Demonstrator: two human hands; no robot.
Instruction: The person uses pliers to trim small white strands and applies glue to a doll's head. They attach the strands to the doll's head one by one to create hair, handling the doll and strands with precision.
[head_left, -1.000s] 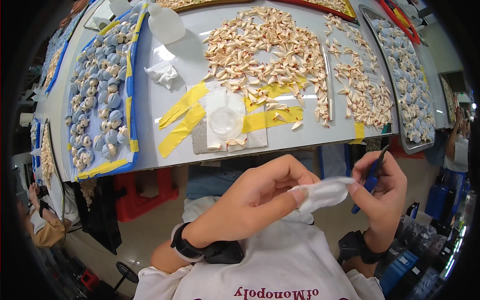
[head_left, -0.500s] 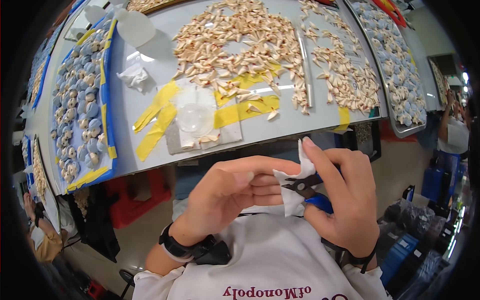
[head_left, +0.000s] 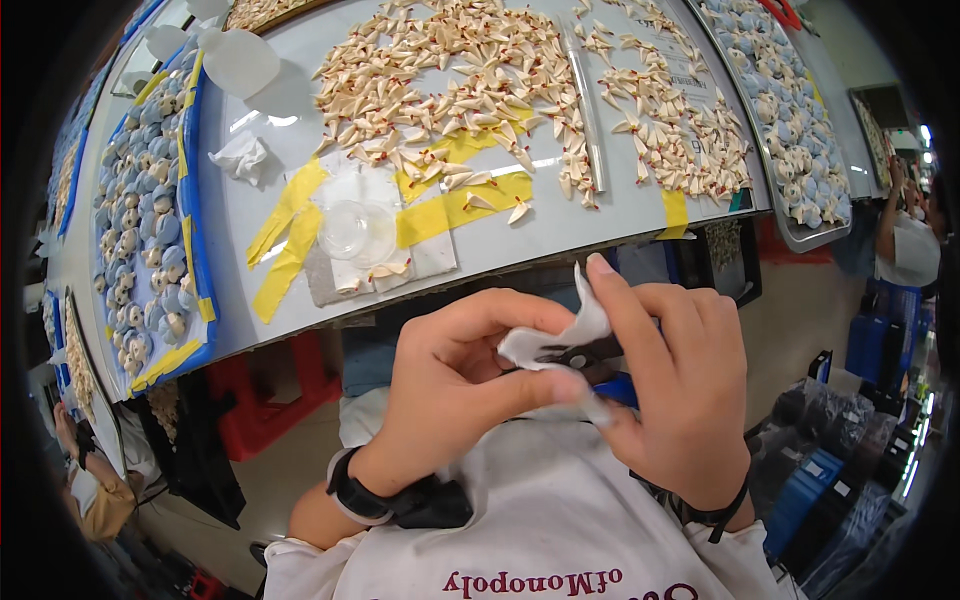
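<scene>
In front of my chest, off the table's near edge, my right hand [head_left: 675,390] grips a pair of nippers [head_left: 616,388] with blue handles and dark jaws. A white tissue [head_left: 545,343] wraps partly around those jaws, its upper tip rising beside my right index finger. My left hand [head_left: 455,360] is closed with thumb and fingers pinching the tissue around the jaws. The tips of the jaws are covered by the tissue and fingers.
Many small cream pointed pieces with red tips [head_left: 450,75] lie on the white table [head_left: 270,225]. A clear round dish [head_left: 345,230] stands near its front edge, by yellow tape [head_left: 465,208]. Trays of blue-and-cream pieces flank both sides; a crumpled tissue [head_left: 240,158] and translucent bottle [head_left: 238,62] lie left.
My left thumb and fingers have closed onto the tissue, which now folds around the nippers' jaws. Before, the left hand was cupped more loosely beside it. The table has shifted slightly left in view.
</scene>
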